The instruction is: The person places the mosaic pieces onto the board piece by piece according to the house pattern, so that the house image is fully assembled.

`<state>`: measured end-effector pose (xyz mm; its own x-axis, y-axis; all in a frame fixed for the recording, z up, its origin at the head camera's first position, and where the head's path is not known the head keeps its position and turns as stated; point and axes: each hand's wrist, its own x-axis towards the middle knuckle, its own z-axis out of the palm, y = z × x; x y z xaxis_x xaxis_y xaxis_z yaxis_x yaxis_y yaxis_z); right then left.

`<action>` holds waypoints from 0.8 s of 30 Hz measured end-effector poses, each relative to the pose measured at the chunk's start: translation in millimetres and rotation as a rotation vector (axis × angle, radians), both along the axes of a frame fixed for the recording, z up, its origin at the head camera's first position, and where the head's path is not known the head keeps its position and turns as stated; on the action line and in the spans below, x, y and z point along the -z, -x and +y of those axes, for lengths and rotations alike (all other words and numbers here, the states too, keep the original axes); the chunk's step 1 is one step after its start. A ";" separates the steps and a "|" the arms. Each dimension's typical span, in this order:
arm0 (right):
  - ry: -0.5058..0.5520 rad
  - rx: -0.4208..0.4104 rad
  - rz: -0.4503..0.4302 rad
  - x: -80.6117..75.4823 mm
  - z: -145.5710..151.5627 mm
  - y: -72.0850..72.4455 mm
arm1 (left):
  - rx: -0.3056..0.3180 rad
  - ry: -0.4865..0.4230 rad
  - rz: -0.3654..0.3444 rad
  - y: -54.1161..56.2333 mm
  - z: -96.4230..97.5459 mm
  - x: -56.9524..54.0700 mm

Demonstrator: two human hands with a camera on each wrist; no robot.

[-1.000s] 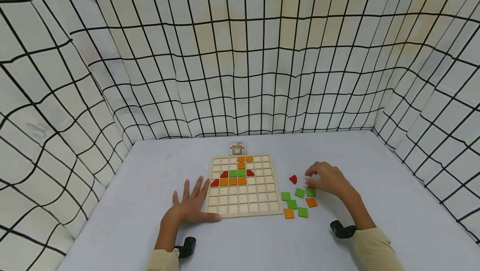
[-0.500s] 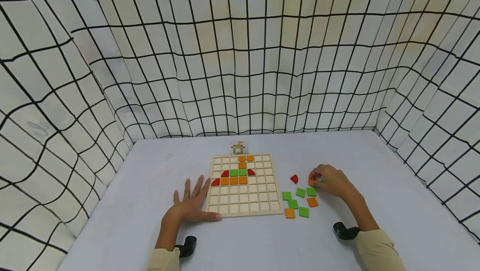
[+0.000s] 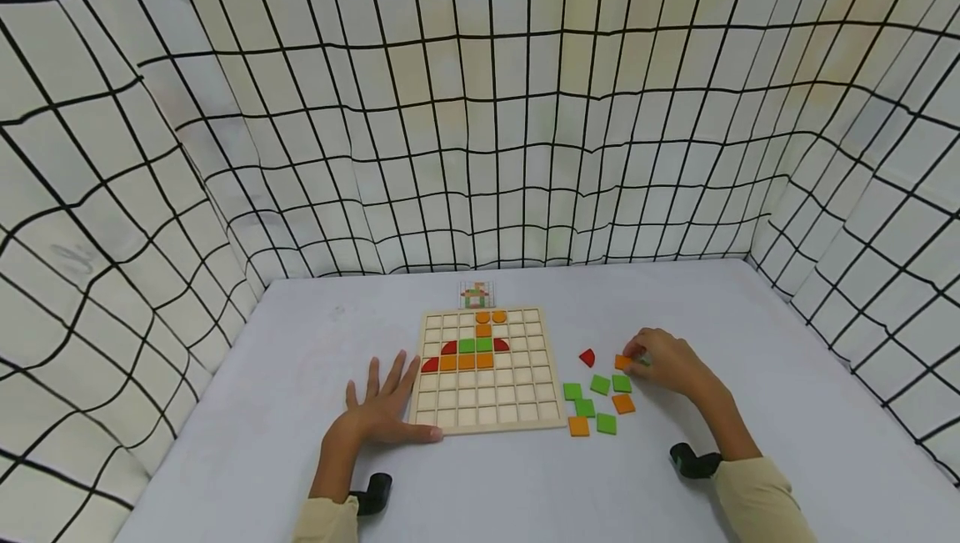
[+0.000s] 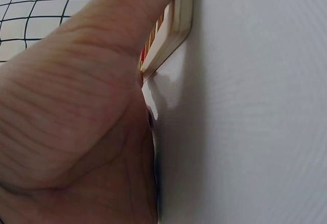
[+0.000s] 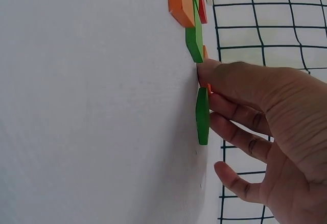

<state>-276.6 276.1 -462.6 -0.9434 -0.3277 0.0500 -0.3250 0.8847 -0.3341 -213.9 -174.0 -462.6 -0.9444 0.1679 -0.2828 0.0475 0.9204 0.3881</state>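
Note:
My left hand (image 3: 382,418) lies spread at the front left corner of the wooden grid board (image 3: 517,426), its thumb along the front edge. In the left wrist view, the palm side fills much of the picture beside the board's corner (image 4: 176,20). Right of the board, my right hand (image 3: 663,359) pinches an orange square tile (image 3: 622,362) between thumb and fingers, low over the table. A green tile (image 5: 203,116) stands out close under that hand in the right wrist view. Orange, green and red tiles sit in the board's upper cells, among them a green tile (image 3: 483,344).
Several loose green tiles (image 3: 585,409), orange tiles (image 3: 579,426) and a red quarter-round tile (image 3: 587,357) lie between board and right hand. A small pattern card (image 3: 476,294) lies behind the board. Black netting (image 3: 525,126) over white walls encloses the white table (image 3: 330,318).
A second ago my right fingers were slightly raised and no tile showed between them. They have since come down and pinched the orange tile. My left hand keeps its place.

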 end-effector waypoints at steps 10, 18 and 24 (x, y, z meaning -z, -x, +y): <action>0.020 0.012 -0.006 0.6 -4.6 -0.4 | 0.001 -0.015 -0.009 -1.1 -0.7 1.4; 0.052 -0.003 0.000 -7.0 -15.2 1.6 | 0.011 -0.024 -0.012 -1.0 -0.8 1.0; 0.062 -0.044 0.017 -9.9 -29.5 4.9 | 0.009 -0.035 -0.005 -1.2 -2.6 0.9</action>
